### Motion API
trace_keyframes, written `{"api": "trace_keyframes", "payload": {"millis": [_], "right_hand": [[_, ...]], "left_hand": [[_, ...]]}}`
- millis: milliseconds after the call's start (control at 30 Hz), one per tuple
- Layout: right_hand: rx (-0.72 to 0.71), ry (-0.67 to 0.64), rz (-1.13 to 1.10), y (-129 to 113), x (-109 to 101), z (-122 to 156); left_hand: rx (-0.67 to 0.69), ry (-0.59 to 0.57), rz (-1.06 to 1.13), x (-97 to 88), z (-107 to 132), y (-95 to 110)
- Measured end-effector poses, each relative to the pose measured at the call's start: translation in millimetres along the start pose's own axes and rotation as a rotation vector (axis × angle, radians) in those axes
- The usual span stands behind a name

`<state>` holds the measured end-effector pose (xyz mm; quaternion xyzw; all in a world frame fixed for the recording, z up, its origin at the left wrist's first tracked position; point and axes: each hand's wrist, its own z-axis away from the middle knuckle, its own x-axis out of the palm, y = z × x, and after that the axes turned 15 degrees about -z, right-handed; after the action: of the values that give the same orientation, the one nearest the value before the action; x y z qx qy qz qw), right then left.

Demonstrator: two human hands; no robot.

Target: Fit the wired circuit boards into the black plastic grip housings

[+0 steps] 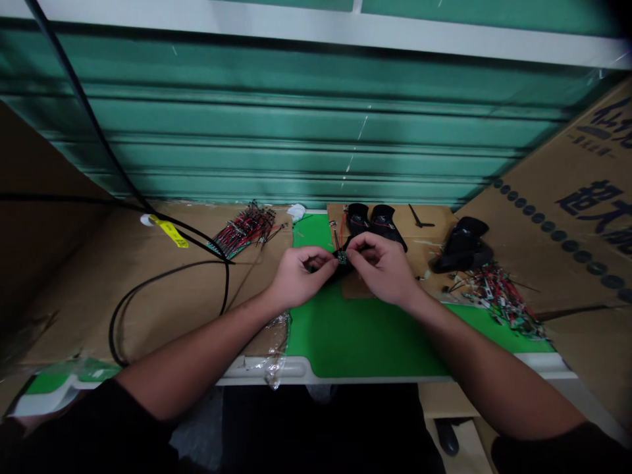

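Observation:
A small green circuit board (342, 257) with thin red and black wires is pinched between the fingertips of both hands. My left hand (307, 275) grips its left side with thumb and forefinger, and my right hand (384, 268) has closed on its right side. Directly beneath the board is a black molded part (332, 276), mostly covered by the hands. Behind my right hand, two more black molded housings (371, 218) stand side by side, with thin red wires on them.
Wired circuit boards lie in a bundle (245, 229) on the left cardboard and in a loose pile (511, 299) at right. Near that pile sit black housings (464, 243). A black cable (162, 268) with a yellow tag (172, 232) crosses the left side. Cardboard boxes flank the green tabletop (365, 339).

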<state>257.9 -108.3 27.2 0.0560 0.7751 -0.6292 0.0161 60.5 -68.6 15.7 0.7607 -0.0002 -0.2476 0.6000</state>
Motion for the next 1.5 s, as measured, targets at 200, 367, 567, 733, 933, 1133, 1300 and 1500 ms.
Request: {"api": "trace_keyframes", "payload": {"millis": [200, 367, 567, 733, 933, 1133, 1300, 1500], "right_hand": [[-0.009, 0.004, 0.016, 0.1, -0.2, -0.8], [-0.055, 0.006, 0.075, 3.1, -0.7, -1.0], [-0.068, -0.065, 0.159, -0.3, -1.4, 0.6], [-0.033, -0.101, 0.125, -1.5, -1.4, 1.8], [0.075, -0.145, -0.108, 2.5, 3.1, 3.2], [0.134, -0.169, -0.311, 4.2, 9.8, 3.8], [0.14, -0.153, -0.348, 6.2, 12.8, 3.2], [0.167, -0.194, -0.371, 4.3, 17.5, 8.0]], "left_hand": [[0.005, 0.043, 0.001, 3.2, 1.1, -0.3], [-0.077, 0.06, 0.049, 7.1, 2.3, -1.6], [-0.142, 0.056, 0.17, 6.5, 1.1, -0.5], [-0.154, 0.041, 0.213, 5.9, -0.4, -0.6], [-0.092, 0.014, 0.181, 7.6, 3.1, 0.9], [-0.006, 0.064, 0.128, 9.5, 6.9, 1.8], [0.103, 0.141, 0.025, 10.4, 8.6, -0.2], [0.136, 0.184, -0.053, 7.1, 7.6, 1.1]]}}
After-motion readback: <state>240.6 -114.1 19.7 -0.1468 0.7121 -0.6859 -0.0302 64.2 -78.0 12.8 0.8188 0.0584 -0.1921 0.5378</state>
